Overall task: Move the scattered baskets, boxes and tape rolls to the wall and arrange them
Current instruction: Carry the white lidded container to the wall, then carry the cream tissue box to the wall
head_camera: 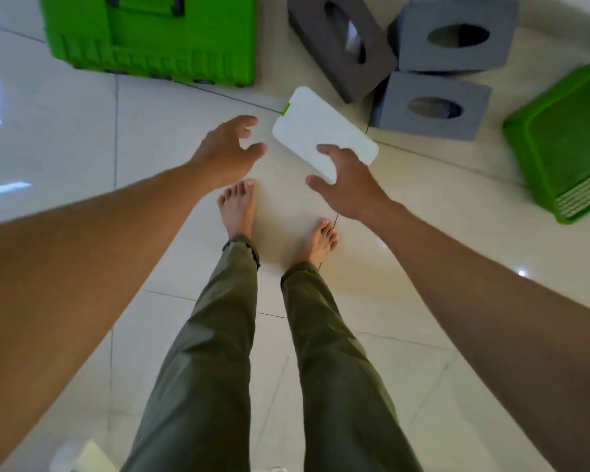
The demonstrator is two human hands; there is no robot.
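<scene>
A flat white box [315,136] with a small green tab lies on the tiled floor just ahead of my bare feet. My right hand [346,183] hovers over its near end with fingers spread; two fingertips overlap the box's edge, and no grip shows. My left hand [227,153] is held open a little to the left of the box, not touching it. Beyond the box stand a dark grey box [338,68] with an oval hole and two lighter grey boxes [457,35] [430,107] of the same kind.
A large green plastic crate [150,39] lies at the top left. A green basket [562,141] sits tilted at the right edge. A blurred white object [82,454] shows at the bottom left. Glossy tiles run all around my feet.
</scene>
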